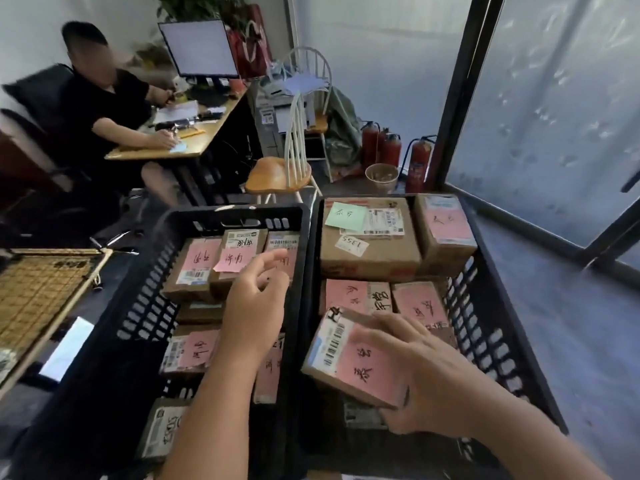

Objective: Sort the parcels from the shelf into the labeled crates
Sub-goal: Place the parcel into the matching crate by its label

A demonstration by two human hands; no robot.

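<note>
— Where is the parcel?
— A cardboard parcel (353, 358) with a pink note sits tilted at the lower centre of the frame, over the right black crate (491, 327). The right hand (426, 379) grips its near corner, fingers curled over the top, thumb beneath.

— And the other hand?
— The left hand (256, 299) hovers over the left black crate (145, 306), fingers loosely spread, holding nothing. Both crates hold labelled boxes. In the upper left of the frame a seated person (104, 102) writes at a desk (194, 140); a wooden chair (284, 168) stands mid-frame.
</note>
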